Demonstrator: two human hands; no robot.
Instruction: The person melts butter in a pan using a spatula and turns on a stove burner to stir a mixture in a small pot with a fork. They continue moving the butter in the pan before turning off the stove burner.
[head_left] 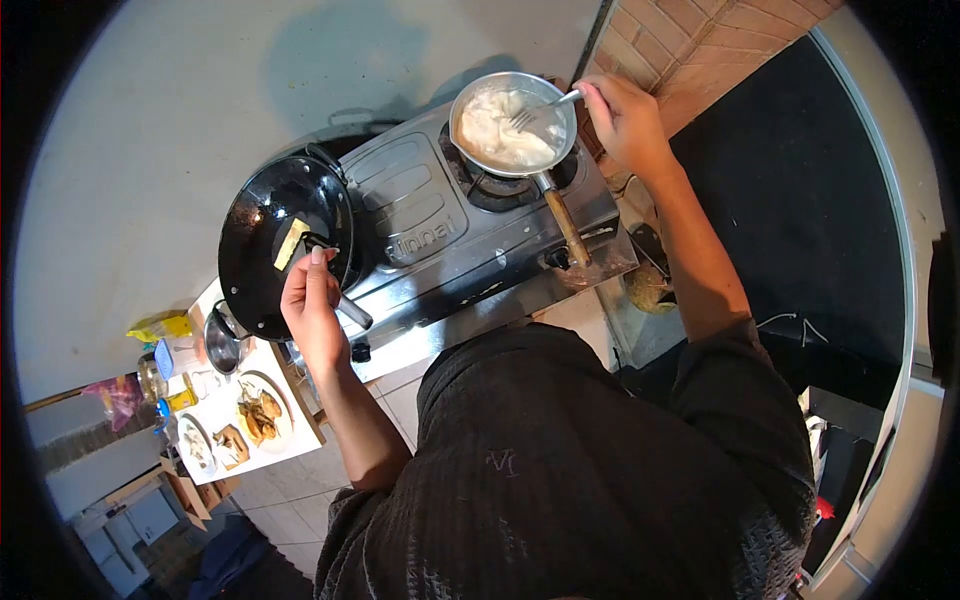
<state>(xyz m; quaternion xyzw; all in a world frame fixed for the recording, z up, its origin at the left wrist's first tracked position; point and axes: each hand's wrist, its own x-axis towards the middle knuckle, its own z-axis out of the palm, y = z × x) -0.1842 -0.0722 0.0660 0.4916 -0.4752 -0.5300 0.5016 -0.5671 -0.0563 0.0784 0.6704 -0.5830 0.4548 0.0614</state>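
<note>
My right hand point(625, 118) is closed on the handle of a fork point(535, 114), whose tines dip into a pale, whitish mass point(503, 128) in a small metal saucepan point(456, 112). The saucepan sits over the right burner point(497, 192), its wooden handle point(567, 225) towards me. Over the left side of the stove, my left hand point(316, 300) is closed in a pinch beside the black wok point(250, 235). What its fingertips hold is too small to name. Just beyond them, a yellow strip point(291, 244) lies in the wok.
A metal gas stove point(430, 285) stands against the wall. At the lower left, a white table point(275, 458) carries a plate of browned food point(262, 413), another plate point(196, 445), a metal bowl point(222, 340) and a yellow packet point(160, 327). A brick wall point(690, 45) is at the upper right.
</note>
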